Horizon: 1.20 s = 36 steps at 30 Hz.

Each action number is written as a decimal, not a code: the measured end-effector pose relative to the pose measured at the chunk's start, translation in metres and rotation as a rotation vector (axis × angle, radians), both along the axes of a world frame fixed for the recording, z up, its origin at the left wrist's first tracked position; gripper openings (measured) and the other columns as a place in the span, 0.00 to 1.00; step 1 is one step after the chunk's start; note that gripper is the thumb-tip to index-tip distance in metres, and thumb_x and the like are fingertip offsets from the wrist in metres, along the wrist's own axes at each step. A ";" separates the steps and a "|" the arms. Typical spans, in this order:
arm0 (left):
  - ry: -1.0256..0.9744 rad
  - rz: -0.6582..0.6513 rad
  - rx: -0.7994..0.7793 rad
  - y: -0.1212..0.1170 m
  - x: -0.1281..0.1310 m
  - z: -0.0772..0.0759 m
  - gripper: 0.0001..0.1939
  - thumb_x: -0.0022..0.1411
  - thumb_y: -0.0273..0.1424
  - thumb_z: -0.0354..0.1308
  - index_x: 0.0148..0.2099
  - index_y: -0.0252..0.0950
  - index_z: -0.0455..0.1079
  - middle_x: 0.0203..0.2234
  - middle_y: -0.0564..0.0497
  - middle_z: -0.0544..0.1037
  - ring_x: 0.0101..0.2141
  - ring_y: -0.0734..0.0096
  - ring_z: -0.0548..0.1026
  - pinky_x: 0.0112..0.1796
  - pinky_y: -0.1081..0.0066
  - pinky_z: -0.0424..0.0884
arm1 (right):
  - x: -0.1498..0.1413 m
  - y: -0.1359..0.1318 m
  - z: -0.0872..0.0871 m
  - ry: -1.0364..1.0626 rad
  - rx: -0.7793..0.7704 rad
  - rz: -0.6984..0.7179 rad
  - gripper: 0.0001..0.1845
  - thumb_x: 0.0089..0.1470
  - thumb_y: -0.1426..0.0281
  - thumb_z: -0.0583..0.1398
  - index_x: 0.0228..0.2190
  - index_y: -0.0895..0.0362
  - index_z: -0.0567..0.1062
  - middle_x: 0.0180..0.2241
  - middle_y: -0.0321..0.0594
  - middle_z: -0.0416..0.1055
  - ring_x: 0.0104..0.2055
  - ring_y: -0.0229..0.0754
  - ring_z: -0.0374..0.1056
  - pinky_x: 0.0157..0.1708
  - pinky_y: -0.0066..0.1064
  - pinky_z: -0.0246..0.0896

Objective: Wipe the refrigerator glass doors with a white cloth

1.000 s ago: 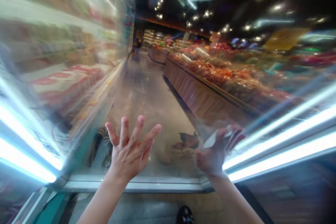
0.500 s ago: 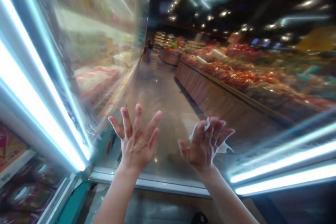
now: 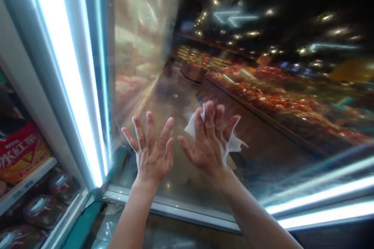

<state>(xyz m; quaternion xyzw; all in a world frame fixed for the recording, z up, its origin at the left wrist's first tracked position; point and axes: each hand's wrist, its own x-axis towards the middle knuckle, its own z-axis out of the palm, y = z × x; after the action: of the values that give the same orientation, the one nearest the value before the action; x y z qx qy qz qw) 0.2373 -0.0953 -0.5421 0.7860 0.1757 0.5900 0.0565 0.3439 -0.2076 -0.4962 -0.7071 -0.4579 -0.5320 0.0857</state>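
My left hand (image 3: 152, 157) is open, its fingers spread and its palm toward a clear glass door (image 3: 187, 188), where it seems to lie flat. Close beside it on the right, my right hand (image 3: 209, 146) holds a thin white tissue (image 3: 236, 143) under outstretched fingers, against the glass. Crumpled edges of the tissue stick out on both sides of that hand. The two thumbs are a small gap apart. Along the bottom of the glass runs a pale metal frame (image 3: 189, 214), below both hands.
Bright light strips (image 3: 66, 70) line the door on the left, with more light tubes (image 3: 330, 212) at lower right. Left shelves hold a red package (image 3: 22, 151) and several round-topped containers (image 3: 41, 210). Beyond the glass stands a blurred, wood-sided display (image 3: 248, 105) of goods.
My right hand has slid left and up with the tissue, nearer my left hand, which has hardly moved. The view has shifted, showing more of the red package and a steeper left light strip.
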 end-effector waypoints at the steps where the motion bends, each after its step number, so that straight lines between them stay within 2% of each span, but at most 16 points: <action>1: 0.001 0.011 0.006 0.000 0.001 -0.001 0.46 0.68 0.28 0.58 0.77 0.54 0.35 0.76 0.56 0.26 0.74 0.58 0.23 0.71 0.41 0.24 | -0.001 0.005 0.016 0.020 0.004 -0.011 0.47 0.68 0.51 0.51 0.75 0.59 0.40 0.75 0.58 0.47 0.78 0.64 0.34 0.71 0.69 0.29; 3: 0.002 0.025 0.016 0.001 0.002 -0.001 0.45 0.68 0.28 0.58 0.77 0.53 0.36 0.76 0.56 0.26 0.74 0.58 0.23 0.71 0.43 0.24 | -0.003 0.009 0.030 0.031 0.013 0.001 0.47 0.68 0.52 0.53 0.75 0.59 0.40 0.74 0.57 0.48 0.78 0.65 0.35 0.71 0.70 0.30; 4: -0.001 0.030 0.020 0.001 0.002 -0.001 0.45 0.68 0.28 0.58 0.77 0.53 0.37 0.76 0.56 0.26 0.74 0.58 0.23 0.72 0.43 0.24 | -0.004 0.007 0.024 0.027 0.017 0.017 0.47 0.68 0.53 0.54 0.75 0.60 0.39 0.74 0.57 0.48 0.78 0.62 0.35 0.72 0.68 0.29; 8: 0.006 0.027 0.008 -0.001 0.004 0.002 0.47 0.68 0.28 0.58 0.77 0.53 0.34 0.76 0.54 0.27 0.74 0.56 0.22 0.71 0.38 0.26 | 0.002 -0.022 -0.043 -0.028 0.000 0.072 0.47 0.67 0.59 0.56 0.75 0.62 0.40 0.74 0.53 0.51 0.79 0.49 0.28 0.75 0.56 0.24; 10: 0.018 0.015 0.001 -0.005 0.007 0.003 0.47 0.68 0.27 0.57 0.77 0.52 0.33 0.76 0.52 0.27 0.73 0.54 0.20 0.70 0.34 0.26 | 0.009 -0.036 -0.056 -0.066 -0.043 0.088 0.45 0.67 0.58 0.56 0.74 0.62 0.43 0.74 0.51 0.51 0.79 0.45 0.26 0.76 0.52 0.22; 12: 0.014 -0.001 0.018 -0.011 0.012 0.003 0.47 0.68 0.26 0.58 0.77 0.52 0.34 0.76 0.54 0.25 0.73 0.54 0.19 0.70 0.33 0.25 | 0.018 -0.045 -0.036 -0.081 -0.031 0.064 0.45 0.68 0.56 0.54 0.75 0.61 0.41 0.74 0.52 0.50 0.79 0.48 0.27 0.75 0.55 0.23; 15: 0.014 -0.038 0.051 -0.024 0.023 0.003 0.46 0.67 0.27 0.58 0.77 0.53 0.37 0.76 0.57 0.23 0.74 0.55 0.21 0.70 0.35 0.24 | 0.029 -0.050 0.020 -0.042 0.076 -0.014 0.45 0.69 0.54 0.49 0.75 0.58 0.35 0.74 0.57 0.48 0.78 0.61 0.40 0.72 0.67 0.34; 17: 0.032 -0.069 0.079 -0.034 0.030 0.004 0.46 0.66 0.27 0.59 0.77 0.53 0.38 0.76 0.56 0.24 0.74 0.55 0.22 0.70 0.36 0.24 | 0.033 -0.057 0.033 -0.015 0.119 -0.033 0.44 0.70 0.54 0.48 0.75 0.57 0.34 0.75 0.58 0.45 0.76 0.64 0.44 0.70 0.69 0.39; 19: 0.039 -0.097 0.103 -0.044 0.036 0.006 0.48 0.65 0.28 0.60 0.77 0.53 0.38 0.76 0.55 0.25 0.74 0.54 0.22 0.70 0.36 0.23 | 0.036 -0.071 0.011 0.004 0.129 -0.043 0.45 0.69 0.55 0.49 0.75 0.58 0.34 0.76 0.54 0.40 0.78 0.63 0.38 0.71 0.68 0.39; 21: 0.038 -0.130 0.096 -0.055 0.042 0.008 0.49 0.65 0.28 0.61 0.77 0.54 0.37 0.77 0.55 0.27 0.74 0.53 0.21 0.69 0.35 0.23 | 0.041 -0.092 -0.033 0.010 0.119 -0.057 0.46 0.66 0.60 0.52 0.75 0.60 0.36 0.77 0.49 0.32 0.79 0.58 0.26 0.73 0.65 0.35; 23: 0.054 -0.158 0.081 -0.066 0.047 0.008 0.50 0.65 0.28 0.62 0.77 0.56 0.35 0.77 0.55 0.31 0.74 0.52 0.22 0.69 0.33 0.24 | 0.050 -0.115 -0.072 -0.055 0.074 -0.027 0.45 0.65 0.63 0.52 0.75 0.60 0.40 0.77 0.45 0.30 0.79 0.51 0.23 0.75 0.59 0.29; 24: 0.067 -0.162 0.076 -0.071 0.049 0.007 0.50 0.64 0.28 0.62 0.77 0.57 0.36 0.77 0.55 0.33 0.74 0.52 0.23 0.69 0.32 0.25 | 0.056 -0.126 -0.082 -0.080 0.053 -0.017 0.44 0.65 0.63 0.51 0.75 0.59 0.41 0.77 0.43 0.29 0.79 0.49 0.24 0.76 0.55 0.26; 26: 0.091 -0.160 0.078 -0.082 0.052 0.005 0.50 0.63 0.28 0.63 0.76 0.59 0.40 0.77 0.55 0.36 0.75 0.50 0.25 0.70 0.32 0.25 | 0.072 -0.146 -0.080 -0.091 0.053 -0.025 0.42 0.67 0.61 0.49 0.75 0.59 0.42 0.77 0.41 0.30 0.79 0.48 0.24 0.76 0.54 0.21; 30: 0.121 -0.200 0.144 -0.103 0.060 0.003 0.49 0.62 0.29 0.65 0.76 0.59 0.44 0.77 0.58 0.32 0.75 0.53 0.26 0.71 0.41 0.23 | 0.099 -0.176 -0.050 0.009 0.210 -0.124 0.45 0.67 0.53 0.46 0.75 0.58 0.37 0.77 0.51 0.30 0.78 0.65 0.23 0.70 0.73 0.22; 32: 0.144 -0.237 0.213 -0.114 0.065 0.002 0.50 0.62 0.31 0.65 0.77 0.57 0.41 0.77 0.57 0.29 0.75 0.55 0.23 0.71 0.44 0.21 | 0.102 -0.186 -0.059 0.039 0.230 -0.152 0.46 0.66 0.52 0.45 0.75 0.60 0.35 0.77 0.53 0.27 0.78 0.69 0.23 0.69 0.76 0.25; 36: 0.178 -0.304 0.295 -0.135 0.076 -0.004 0.51 0.62 0.33 0.65 0.77 0.55 0.39 0.77 0.56 0.28 0.75 0.54 0.23 0.71 0.44 0.21 | 0.104 -0.206 -0.101 -0.010 0.175 -0.153 0.45 0.64 0.60 0.47 0.75 0.59 0.35 0.77 0.45 0.25 0.79 0.60 0.25 0.71 0.69 0.35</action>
<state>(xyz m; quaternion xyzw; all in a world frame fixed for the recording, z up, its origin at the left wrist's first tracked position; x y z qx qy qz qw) 0.3129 -0.2303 -0.5461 0.8520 -0.0285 0.5225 0.0133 0.4475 -0.4139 -0.5967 -0.7270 -0.3550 -0.5784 0.1039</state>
